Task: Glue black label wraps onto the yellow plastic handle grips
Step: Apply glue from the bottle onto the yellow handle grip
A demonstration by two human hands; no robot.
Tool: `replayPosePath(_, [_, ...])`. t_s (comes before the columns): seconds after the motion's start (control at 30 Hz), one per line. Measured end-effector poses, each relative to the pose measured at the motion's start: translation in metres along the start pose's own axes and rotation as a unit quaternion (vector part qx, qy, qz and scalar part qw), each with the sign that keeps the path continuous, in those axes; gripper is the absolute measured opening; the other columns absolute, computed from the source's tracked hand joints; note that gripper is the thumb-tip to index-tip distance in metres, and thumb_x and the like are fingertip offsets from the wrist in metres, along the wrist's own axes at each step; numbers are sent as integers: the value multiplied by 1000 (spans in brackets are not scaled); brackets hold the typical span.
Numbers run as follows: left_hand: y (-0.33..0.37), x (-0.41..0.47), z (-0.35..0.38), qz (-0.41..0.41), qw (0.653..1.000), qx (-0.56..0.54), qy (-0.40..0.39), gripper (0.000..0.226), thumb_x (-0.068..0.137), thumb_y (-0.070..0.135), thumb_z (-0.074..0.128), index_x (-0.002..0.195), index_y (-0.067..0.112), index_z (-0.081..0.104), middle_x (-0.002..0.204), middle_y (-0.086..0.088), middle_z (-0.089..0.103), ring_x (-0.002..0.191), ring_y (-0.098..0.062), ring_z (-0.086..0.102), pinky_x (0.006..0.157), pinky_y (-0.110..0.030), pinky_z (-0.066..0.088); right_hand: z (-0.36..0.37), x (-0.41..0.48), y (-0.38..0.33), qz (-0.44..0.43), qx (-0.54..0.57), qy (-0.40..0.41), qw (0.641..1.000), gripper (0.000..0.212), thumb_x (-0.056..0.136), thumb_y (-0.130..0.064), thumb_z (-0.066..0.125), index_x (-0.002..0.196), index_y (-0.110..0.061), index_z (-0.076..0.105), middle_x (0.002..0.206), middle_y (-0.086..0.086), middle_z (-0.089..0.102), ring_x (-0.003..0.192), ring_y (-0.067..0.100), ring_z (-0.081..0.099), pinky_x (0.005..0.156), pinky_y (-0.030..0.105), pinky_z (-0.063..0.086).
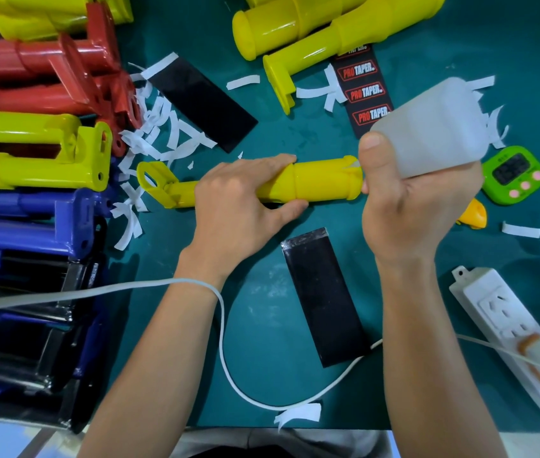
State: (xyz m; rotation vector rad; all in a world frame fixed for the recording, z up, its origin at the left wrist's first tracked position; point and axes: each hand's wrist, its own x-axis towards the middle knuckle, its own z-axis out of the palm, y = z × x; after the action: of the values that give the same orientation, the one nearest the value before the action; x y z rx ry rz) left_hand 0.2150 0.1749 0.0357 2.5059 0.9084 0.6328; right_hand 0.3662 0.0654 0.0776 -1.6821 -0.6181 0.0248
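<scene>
free: mat (262, 342) centre-front | blocked: grip pile (30, 226) left, power strip (500, 319) right | on mat: cable (221, 325), black label (325, 302)

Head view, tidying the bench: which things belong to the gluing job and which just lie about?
Job: yellow grip, left hand holding it; glue bottle in right hand; black label wrap.
Lying about: green timer, power strip, white paper scraps, red grips.

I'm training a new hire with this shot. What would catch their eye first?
First the centre: the right hand grips a white squeeze bottle, nozzle at the end of a yellow handle grip that the left hand holds on the green mat. Next, the red, yellow and blue grips piled along the left edge, with white paper strips scattered beside them. A black label wrap lies flat between the forearms.
</scene>
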Motion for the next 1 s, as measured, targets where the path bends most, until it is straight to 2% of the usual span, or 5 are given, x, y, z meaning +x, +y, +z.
replayPosePath(0.33, [2,0,-3,-14,1000,-15,-5,59,73,54,84,126,29,75,113,6,78,100,-15,67,87,-22,37,-6,0,0,4,-13,-1,1000,47,91,-32,76,99,13,65,88,13,73,77,34,72,68,45,59])
replayPosePath(0.43, [4,-2,-4,-23,999,-26,-5,61,69,49,89,125,27,76,112,5,78,100,-15,67,87,-22,38,-6,0,-4,-14,-20,22,999,26,90,-27,78,100,-7,64,89,-2,70,82,27,73,71,43,60])
replayPosePath(0.53, [6,-4,-5,-30,999,-38,-10,64,66,45,93,124,25,77,113,3,78,102,-17,70,91,-25,42,-8,0,-7,-9,-6,34,999,21,89,-29,78,98,-26,60,88,5,70,77,32,73,67,43,60])
replayPosePath(0.67, [7,-3,-4,-32,999,-40,-7,64,63,44,94,123,25,77,114,4,78,104,-17,71,94,-27,45,-13,3,-2,10,21,18,1000,33,92,-29,75,86,2,65,83,12,71,69,34,70,65,35,54])
replayPosePath(1.0, [4,-2,0,-32,999,-31,9,65,61,47,95,120,28,78,111,5,79,100,-14,69,90,-21,40,0,-12,-10,-6,-23,-58,998,47,92,-36,70,88,11,70,81,10,73,74,24,72,71,15,50])
